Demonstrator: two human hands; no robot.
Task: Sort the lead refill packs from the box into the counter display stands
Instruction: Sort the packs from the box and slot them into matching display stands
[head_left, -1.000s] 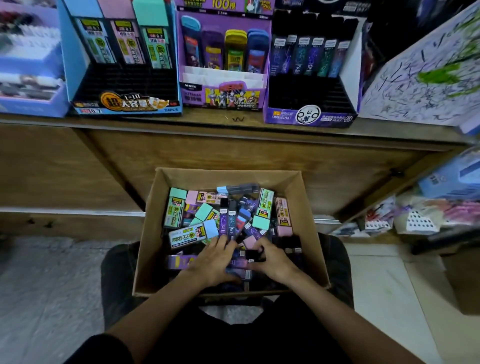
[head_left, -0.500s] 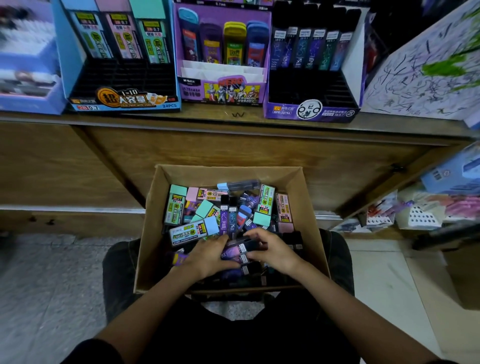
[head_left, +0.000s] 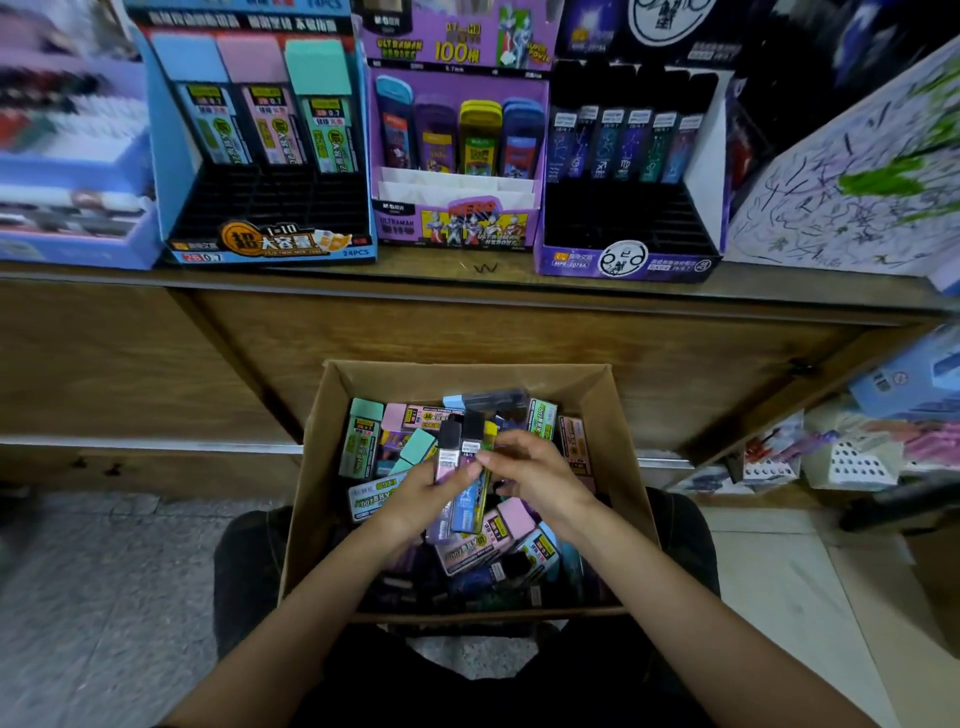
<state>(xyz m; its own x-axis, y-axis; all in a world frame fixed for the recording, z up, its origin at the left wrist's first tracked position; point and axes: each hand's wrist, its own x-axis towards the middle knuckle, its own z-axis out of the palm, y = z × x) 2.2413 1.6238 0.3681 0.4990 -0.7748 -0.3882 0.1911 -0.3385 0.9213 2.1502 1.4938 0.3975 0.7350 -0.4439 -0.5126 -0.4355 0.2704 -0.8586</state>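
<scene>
A cardboard box (head_left: 621, 431) on my lap is full of mixed lead refill packs (head_left: 363, 441) in mint, pink, blue and dark colours. Above the pile my left hand (head_left: 421, 493) grips a small bunch of slim black-capped packs (head_left: 460, 467), held upright. My right hand (head_left: 535, 467) pinches the same bunch from the right. On the counter stand three displays: a blue stand (head_left: 260, 156) with wide pastel packs, a purple Ultraman stand (head_left: 457, 156), and a dark purple stand (head_left: 628, 208) with slim constellation packs.
The wooden counter edge (head_left: 467, 291) runs just beyond the box. A blue tray of goods (head_left: 67, 156) sits at far left, a scribbled test pad (head_left: 857, 182) at right. Lower shelves at right hold assorted packets (head_left: 857, 457). Tiled floor lies either side of my knees.
Both hands have risen out of the pile with a bunch of slim packs, now upright above the box. The view has tilted up toward the counter.
</scene>
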